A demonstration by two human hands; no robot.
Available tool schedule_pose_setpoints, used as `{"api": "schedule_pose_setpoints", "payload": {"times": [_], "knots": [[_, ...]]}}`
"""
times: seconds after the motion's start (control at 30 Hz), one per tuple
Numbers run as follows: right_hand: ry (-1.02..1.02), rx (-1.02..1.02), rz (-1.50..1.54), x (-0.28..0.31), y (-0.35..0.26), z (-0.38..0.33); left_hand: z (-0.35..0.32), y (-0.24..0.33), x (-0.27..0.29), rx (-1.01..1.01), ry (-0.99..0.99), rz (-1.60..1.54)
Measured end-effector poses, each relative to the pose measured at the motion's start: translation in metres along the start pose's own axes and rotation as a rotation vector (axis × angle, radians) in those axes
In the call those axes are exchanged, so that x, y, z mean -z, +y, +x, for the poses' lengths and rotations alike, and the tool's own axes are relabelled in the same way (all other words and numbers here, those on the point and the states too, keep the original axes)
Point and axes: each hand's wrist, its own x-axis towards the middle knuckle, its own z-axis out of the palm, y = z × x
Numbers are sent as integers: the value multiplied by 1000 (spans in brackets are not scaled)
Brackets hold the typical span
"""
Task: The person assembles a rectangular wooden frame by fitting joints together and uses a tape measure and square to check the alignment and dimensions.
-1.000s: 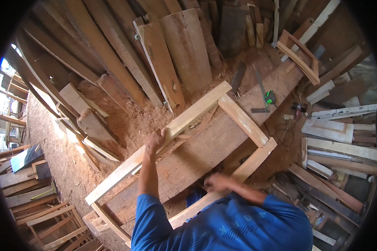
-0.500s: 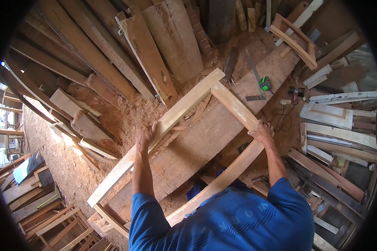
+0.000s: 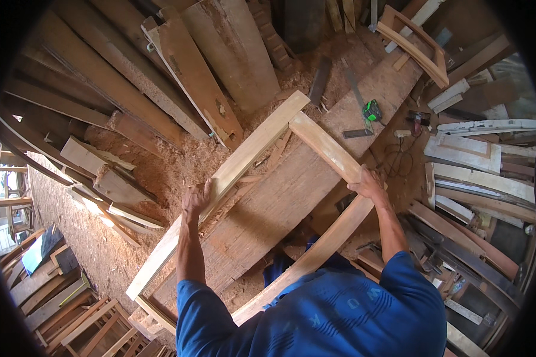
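Observation:
A pale wooden frame point(image 3: 262, 140) of long rails and a curved cross piece lies over a wide rough plank bench point(image 3: 280, 202). My left hand point(image 3: 198, 199) grips the frame's long left rail about halfway along. My right hand point(image 3: 369, 184) holds the corner where the curved cross piece point(image 3: 327, 146) meets the right rail point(image 3: 315, 253). Both forearms come up from my blue shirt at the bottom of the view.
Dark planks point(image 3: 220, 53) lean at the back. A green tape measure point(image 3: 372, 110) and a metal square point(image 3: 357, 134) lie on the bench's far end. Another curved frame point(image 3: 417, 44) rests top right. White boards point(image 3: 476, 160) pile on the right, offcuts point(image 3: 107, 184) and sawdust on the left.
My right hand moved from near my body out to the frame's right corner and took hold of it. The frame has shifted slightly; the left hand kept its grip on the rail.

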Motion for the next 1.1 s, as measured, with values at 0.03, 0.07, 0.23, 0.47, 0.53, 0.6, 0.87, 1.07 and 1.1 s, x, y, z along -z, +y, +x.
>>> {"api": "schedule_pose_setpoints", "payload": {"times": [0.03,0.07,0.23,0.47,0.53,0.6,0.87,1.07,1.1], "knots": [[43,28,8,-3,3,1,0,-1,0,-36,16,-7],[36,25,8,-5,7,3,0,-2,0,-72,32,-14],[-76,12,62,4,4,5,1,10,-1,-21,39,12],[32,-15,266,70,20,60,0,-4,-6,4,-18,56],[347,74,203,84,34,95,-2,1,-8,-27,56,57],[438,44,72,94,49,133,-1,6,-13,39,-35,64],[368,-94,-183,69,38,211,-105,41,-76,-28,523,55],[350,-123,-131,58,5,197,-229,53,-147,452,324,49],[339,-140,-73,58,-1,194,-244,38,-165,488,288,81]]}}
